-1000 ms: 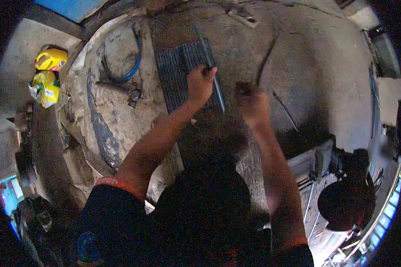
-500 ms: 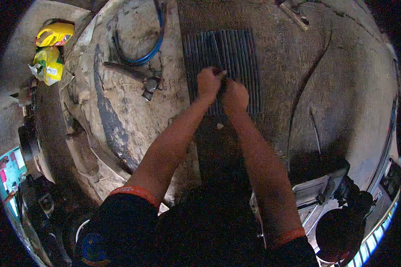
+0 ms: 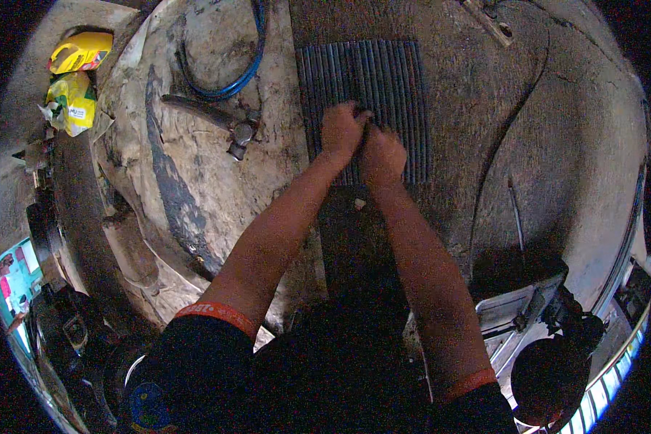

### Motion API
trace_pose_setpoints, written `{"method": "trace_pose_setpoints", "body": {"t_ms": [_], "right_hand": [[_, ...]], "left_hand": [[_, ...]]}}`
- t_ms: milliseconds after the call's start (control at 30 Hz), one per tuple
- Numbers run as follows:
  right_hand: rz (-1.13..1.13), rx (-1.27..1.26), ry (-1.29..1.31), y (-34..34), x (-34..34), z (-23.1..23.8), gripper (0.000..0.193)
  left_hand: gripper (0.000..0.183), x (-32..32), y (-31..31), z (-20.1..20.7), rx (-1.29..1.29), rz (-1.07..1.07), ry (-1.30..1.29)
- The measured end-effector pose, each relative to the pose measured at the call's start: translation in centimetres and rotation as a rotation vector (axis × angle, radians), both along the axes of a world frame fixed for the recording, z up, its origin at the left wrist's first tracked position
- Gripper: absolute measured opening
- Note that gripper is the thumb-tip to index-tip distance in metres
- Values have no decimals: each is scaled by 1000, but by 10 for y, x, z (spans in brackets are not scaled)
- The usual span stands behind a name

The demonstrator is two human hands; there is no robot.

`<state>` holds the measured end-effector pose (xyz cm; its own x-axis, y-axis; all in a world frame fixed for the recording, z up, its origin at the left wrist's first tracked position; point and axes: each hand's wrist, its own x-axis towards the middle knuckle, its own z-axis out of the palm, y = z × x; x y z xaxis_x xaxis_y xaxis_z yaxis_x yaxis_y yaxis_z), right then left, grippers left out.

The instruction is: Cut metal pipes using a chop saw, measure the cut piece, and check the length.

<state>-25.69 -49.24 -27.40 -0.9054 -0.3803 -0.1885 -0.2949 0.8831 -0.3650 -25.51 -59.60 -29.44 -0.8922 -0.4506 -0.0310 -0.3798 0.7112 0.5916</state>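
Note:
A square, ribbed layer of dark grey strips or rods (image 3: 394,76), lying side by side, is under both my hands. My left hand (image 3: 342,132) is closed over its middle, with thumb and fingers pinched together. Right beside it, my right hand (image 3: 383,154) is curled shut as well, the two hands meeting at the fingertips. Whatever sits between the fingers is dark and too small to make out. Close below the ribbed layer lies a small pale chip (image 3: 359,204).
A hammer (image 3: 242,132) and a coiled blue hose (image 3: 231,90) lie to the left on stained sheeting. Far left are a yellow jug (image 3: 79,54) and a yellow-green bag (image 3: 72,105). A thin dark cable (image 3: 495,148) and a thin rod (image 3: 516,217) lie to the right.
My hands stay together over the ribbed layer, with only a slight shift of the fingers. A slanted dark strip seen above them earlier no longer stands out. The whole view has shifted a little.

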Motion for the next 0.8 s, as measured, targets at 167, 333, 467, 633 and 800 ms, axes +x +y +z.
{"method": "trace_pose_setpoints", "body": {"t_ms": [167,333,467,633,800], "right_hand": [[-12,-4,-49,-1,-5,2,14],[-29,-29,-55,-2,-5,7,14],[-25,-1,-76,0,-3,6,16],[1,-60,-72,2,-8,-5,17],[-9,-75,-95,8,-16,-3,18]], "left_hand": [[34,-3,-1,-1,48,-2,4],[35,-3,-2,0,-25,-42,-42],[36,-2,-2,-5,11,-47,-23],[34,-1,0,-9,-64,-41,235],[30,-4,0,0,13,-31,-52]]}}
